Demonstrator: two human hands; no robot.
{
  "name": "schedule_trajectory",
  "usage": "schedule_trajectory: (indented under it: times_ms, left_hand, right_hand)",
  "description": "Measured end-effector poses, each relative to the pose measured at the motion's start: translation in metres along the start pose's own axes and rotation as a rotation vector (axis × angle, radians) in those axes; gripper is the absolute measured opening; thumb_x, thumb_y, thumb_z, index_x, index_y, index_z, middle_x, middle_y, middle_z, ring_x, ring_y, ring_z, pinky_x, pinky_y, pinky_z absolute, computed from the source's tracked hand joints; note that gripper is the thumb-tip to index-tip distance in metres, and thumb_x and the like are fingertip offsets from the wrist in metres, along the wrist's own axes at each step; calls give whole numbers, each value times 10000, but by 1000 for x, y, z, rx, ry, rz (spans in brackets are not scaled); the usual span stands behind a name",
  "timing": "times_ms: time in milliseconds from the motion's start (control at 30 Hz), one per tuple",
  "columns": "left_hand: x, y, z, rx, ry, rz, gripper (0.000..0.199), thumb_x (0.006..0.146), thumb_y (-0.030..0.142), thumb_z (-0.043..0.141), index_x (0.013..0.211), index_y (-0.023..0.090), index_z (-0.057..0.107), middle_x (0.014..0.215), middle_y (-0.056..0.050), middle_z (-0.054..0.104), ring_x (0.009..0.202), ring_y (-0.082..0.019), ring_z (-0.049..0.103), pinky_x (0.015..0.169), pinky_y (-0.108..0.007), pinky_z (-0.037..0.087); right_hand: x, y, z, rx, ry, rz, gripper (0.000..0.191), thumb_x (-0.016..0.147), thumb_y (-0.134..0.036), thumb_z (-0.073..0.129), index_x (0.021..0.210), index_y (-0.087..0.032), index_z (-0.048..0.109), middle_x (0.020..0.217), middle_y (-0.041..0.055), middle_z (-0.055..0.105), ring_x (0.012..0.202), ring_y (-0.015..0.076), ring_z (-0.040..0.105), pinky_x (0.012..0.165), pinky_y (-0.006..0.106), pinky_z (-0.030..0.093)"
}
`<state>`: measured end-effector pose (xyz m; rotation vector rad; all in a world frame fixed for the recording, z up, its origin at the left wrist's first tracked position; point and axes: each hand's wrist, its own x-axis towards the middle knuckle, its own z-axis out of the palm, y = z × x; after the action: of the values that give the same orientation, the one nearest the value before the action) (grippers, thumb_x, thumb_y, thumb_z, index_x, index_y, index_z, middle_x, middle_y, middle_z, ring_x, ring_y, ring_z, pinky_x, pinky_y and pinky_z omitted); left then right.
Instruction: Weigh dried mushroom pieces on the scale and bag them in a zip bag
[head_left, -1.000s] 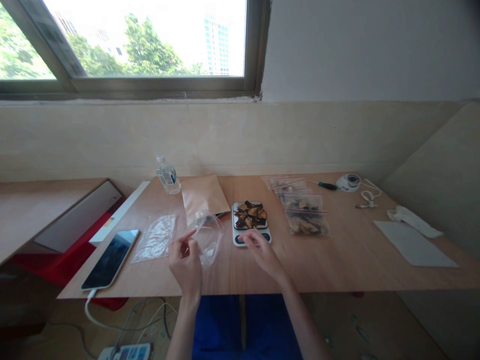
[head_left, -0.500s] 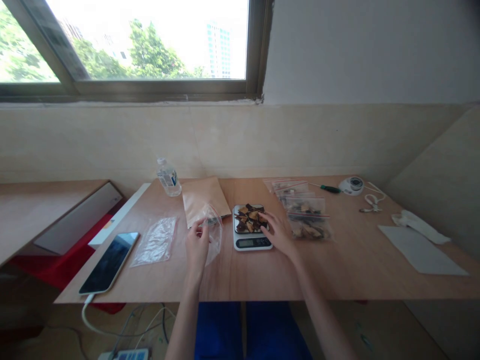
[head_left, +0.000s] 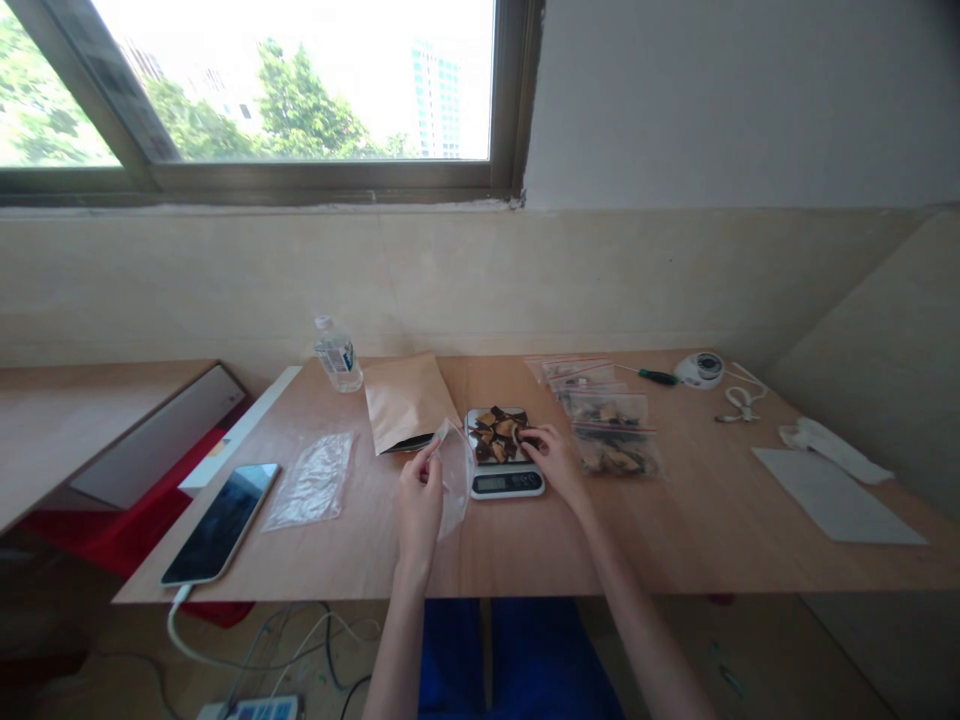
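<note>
My left hand [head_left: 421,492] pinches the edge of a clear plastic zip bag [head_left: 454,485], which hangs beside the scale's left side. On the white digital scale [head_left: 507,486] lies a heap of dried brown and tan slices [head_left: 493,432], perhaps dried mushroom. At the heap's right edge, my right hand [head_left: 553,462] has thumb and fingers closed on one dried slice [head_left: 519,432]. Behind my left hand lies a brown paper bag [head_left: 409,400] with its dark mouth facing me.
Several filled zip bags [head_left: 611,425] overlap right of the scale. Left are a flat plastic bag [head_left: 313,482], a phone [head_left: 221,525] on a cable and a water bottle [head_left: 339,355]. A green-handled screwdriver [head_left: 658,377], white camera [head_left: 701,370] and white sheet [head_left: 832,495] are at right.
My left hand has moved right with the zip bag, close to the scale. My right hand's fingers, spread over the heap before, have closed on a slice at its edge.
</note>
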<state>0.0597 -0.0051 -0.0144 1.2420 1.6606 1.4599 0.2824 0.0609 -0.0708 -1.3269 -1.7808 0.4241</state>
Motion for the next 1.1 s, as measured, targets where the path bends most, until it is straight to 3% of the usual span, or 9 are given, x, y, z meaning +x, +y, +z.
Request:
schedule_trajectory:
  times_ms: [100,200,267,333,500,667,800,967,1100]
  left_hand:
    - [-2,0,4,13,27,28,392,775,396,513,1024,140,675,662,-42,625,568,-141,534,543,-242,428]
    - [-6,3,10,71,40,39,393,797,422,490,1004,149,683,696,-54,628,634,-166,559,595,-270,451]
    - [-10,6,14,131,57,50,406,820,435,458,984,146,690,732,-70,617,673,-184,569,644,-306,463]
    - [-12,10,18,171,86,86,423,835,441,437,966,132,695,831,-105,610,764,-206,584,727,-344,467]
    - [-16,13,24,87,120,83,386,845,414,449,1036,161,671,1180,-149,555,1128,-248,507,960,-393,381]
    - [-19,10,26,-37,81,16,343,843,409,465,1021,211,680,1217,-114,583,1220,-258,449,986,-404,363]
    - [-20,8,22,-99,55,3,371,847,431,441,986,192,688,1077,-98,662,1100,-245,549,888,-351,432]
    - [-18,10,14,-88,111,-20,435,835,493,422,850,151,691,728,-60,682,779,-206,618,656,-281,464]
    - [-18,10,13,-53,129,-7,428,839,491,415,824,159,684,657,-42,651,710,-192,601,608,-267,444]
  right_hand:
    - [2,-5,-1,76,73,55,234,810,-353,535,903,-194,679,919,71,600,751,170,588,693,314,481]
    - [3,-31,-5,230,156,112,266,775,-384,581,904,-174,681,914,83,631,754,174,593,703,321,489]
    - [3,-59,-7,401,122,150,279,762,-379,600,925,-165,675,928,85,657,789,177,606,730,319,496]
    - [3,-88,-8,537,-16,182,273,757,-356,608,940,-164,671,921,76,674,780,172,619,714,309,506]
    - [2,-128,5,322,-66,131,144,720,-221,628,841,-181,694,848,52,644,656,144,587,649,300,507]
    - [-3,-140,22,203,-81,24,170,744,-146,575,860,-201,686,822,46,597,689,154,582,670,305,509]
    - [-6,-150,18,317,-75,5,211,785,-167,515,949,-204,643,937,57,597,703,138,596,671,284,522]
    - [-5,-125,18,209,213,55,232,866,-256,393,957,-171,589,955,107,582,883,202,571,777,356,490]
    - [-7,-93,52,-132,346,162,400,805,-364,513,1092,-87,499,1078,218,528,1059,333,461,901,540,360]
